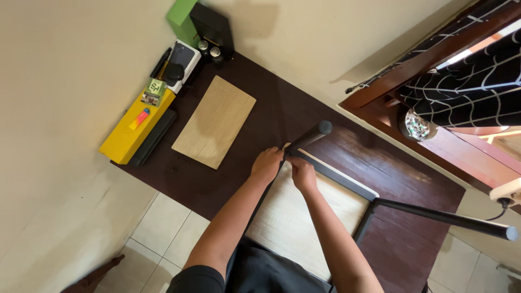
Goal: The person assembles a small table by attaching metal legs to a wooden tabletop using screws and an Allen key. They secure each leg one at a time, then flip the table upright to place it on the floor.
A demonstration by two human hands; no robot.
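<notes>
Head view, looking straight down: there's a small upside-down table (304, 217) lying on a dark brown wooden surface (260, 108), its pale wood top facing down inside a black metal frame. Two black legs show: one black leg (309, 137) points toward the camera right at the hands, and a second leg (445, 218) runs out to the right.

Both hands are at the corner where the near leg meets the frame. The left hand (267, 164) is curled around the base of that leg, fingers clenched against the frame corner. The right hand (302, 172) is just beside it, touching the same corner with its fingers pinched together; can't tell if there's a small part between them, too tiny to see. The two hands are almost touching.

Further up the surface, well apart from the hands, lies a loose pale wooden board (214, 122). Along the wall edge there's a yellow box (133, 135) with a small orange thing on it, a white box (184, 62) with a dark phone-like slab on top, a green box (182, 16) and two little dark jars (209, 50). On the right is a wooden window frame (434, 141) with a black web-pattern curtain (467, 92). Pale floor tiles (157, 228) show below the surface.
</notes>
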